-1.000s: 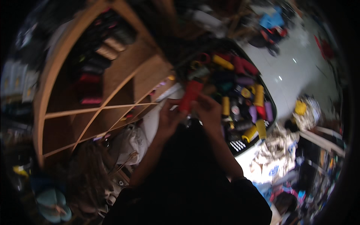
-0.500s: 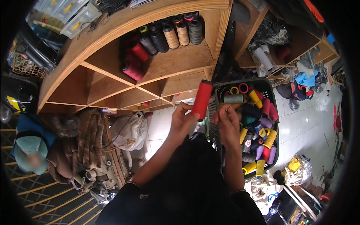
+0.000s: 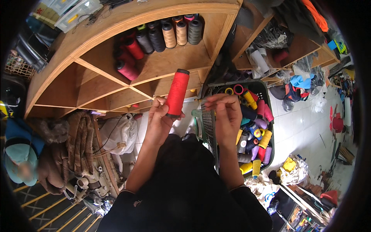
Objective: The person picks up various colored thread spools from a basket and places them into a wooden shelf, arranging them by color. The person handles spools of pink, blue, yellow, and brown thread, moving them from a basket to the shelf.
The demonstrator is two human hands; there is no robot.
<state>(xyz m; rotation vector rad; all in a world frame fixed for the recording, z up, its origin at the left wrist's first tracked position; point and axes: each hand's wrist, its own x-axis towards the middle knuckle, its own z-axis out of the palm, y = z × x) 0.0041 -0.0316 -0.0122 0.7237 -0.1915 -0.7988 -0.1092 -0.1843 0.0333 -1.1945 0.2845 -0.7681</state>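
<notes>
L hand [image 3: 160, 118]: closed round lower end of red spool [image 3: 178, 92], L of basket [image 3: 208, 127].
R hand [image 3: 226, 116]: half-curled, nr basket's L rim; holding anything? can't tell.
Spool chg: now further L of basket, L hand alone supports it.
Shelf [image 3: 185, 58]: beyond, L of basket.

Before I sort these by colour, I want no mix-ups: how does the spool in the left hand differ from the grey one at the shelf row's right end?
The held spool is red; the shelved spool is dark grey. The held spool is up in the left hand; the shelved spool stands on the wooden shelf beside a tan spool. Both are wound with thread and have a dark top end.
</notes>
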